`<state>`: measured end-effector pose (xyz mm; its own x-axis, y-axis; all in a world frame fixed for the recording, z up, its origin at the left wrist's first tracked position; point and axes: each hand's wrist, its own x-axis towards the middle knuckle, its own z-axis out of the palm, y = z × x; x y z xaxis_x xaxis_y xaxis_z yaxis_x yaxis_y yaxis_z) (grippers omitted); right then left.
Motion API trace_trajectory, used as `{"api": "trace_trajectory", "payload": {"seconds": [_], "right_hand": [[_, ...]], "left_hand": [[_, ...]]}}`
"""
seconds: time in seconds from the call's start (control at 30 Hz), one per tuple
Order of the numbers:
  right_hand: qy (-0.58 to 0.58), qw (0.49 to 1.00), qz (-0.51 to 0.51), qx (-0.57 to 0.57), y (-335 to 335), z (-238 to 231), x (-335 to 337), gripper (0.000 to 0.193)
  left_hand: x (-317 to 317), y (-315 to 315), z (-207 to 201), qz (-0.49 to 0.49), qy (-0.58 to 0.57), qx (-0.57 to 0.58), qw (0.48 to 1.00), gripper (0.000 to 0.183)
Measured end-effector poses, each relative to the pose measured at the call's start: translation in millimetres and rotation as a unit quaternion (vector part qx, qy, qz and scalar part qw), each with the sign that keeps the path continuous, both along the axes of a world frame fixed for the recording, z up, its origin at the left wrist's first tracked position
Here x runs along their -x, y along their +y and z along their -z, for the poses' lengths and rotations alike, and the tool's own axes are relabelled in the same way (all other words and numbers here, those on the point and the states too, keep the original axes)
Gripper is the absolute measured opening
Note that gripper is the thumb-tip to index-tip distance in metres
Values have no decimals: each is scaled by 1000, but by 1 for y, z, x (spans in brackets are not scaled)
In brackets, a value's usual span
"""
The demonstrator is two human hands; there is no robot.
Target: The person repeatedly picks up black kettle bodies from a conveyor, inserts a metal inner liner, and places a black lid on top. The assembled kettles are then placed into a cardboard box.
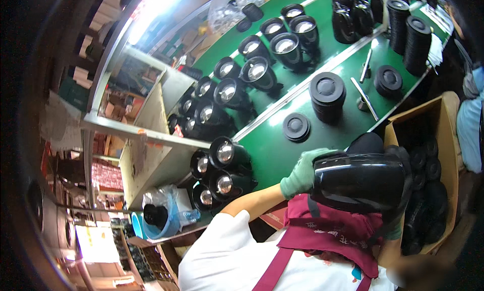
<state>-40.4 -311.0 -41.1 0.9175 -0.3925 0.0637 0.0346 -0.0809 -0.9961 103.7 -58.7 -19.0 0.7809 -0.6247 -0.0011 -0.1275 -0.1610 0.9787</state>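
Note:
A glossy black vacuum jug body (pixel 360 182) lies sideways in front of my chest, above the maroon apron (pixel 327 230). My left hand (pixel 301 174), in a green glove, is closed around its left end; the fingertips go out of sight at the upper edge. At the right end is my right hand (pixel 394 230), whose green glove shows only in part below the jug body. Its fingers are hard to separate from the black surface, but the hand appears closed on that end. Beyond the jug body, on the green bench, lies a short stack of round black discs (pixel 296 126).
Taller disc stacks (pixel 327 89) and metal hand tools (pixel 364 97) stand on the green bench (pixel 272 150). Upright black jug bodies with shiny liners (pixel 254 71) fill its left side. A cardboard box (pixel 448 124) of black parts is at my right. A blue basin (pixel 164 228) sits left.

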Motion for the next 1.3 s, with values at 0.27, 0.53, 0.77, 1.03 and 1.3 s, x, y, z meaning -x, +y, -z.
{"api": "trace_trajectory", "payload": {"seconds": [0.27, 0.53, 0.77, 1.03, 1.3], "right_hand": [[73, 992, -84, -57, -43, -9, 29, 48], [-25, 995, -87, 44, -23, 129, 11, 46], [8, 992, -42, 117, -55, 28, 14, 54], [-115, 986, 56, -106, -29, -21, 4, 54], [-185, 977, 75, 73, -53, 90, 27, 64]], "left_hand": [[-15, -8, 7, 55, 147, 58, 986, 37], [-18, -48, -63, 226, -407, -217, 858, 43], [1, -49, -10, 39, -410, -77, 908, 72], [13, -30, -23, 54, 442, 231, 865, 52], [38, -80, -41, -90, -90, 194, 973, 53]]}}
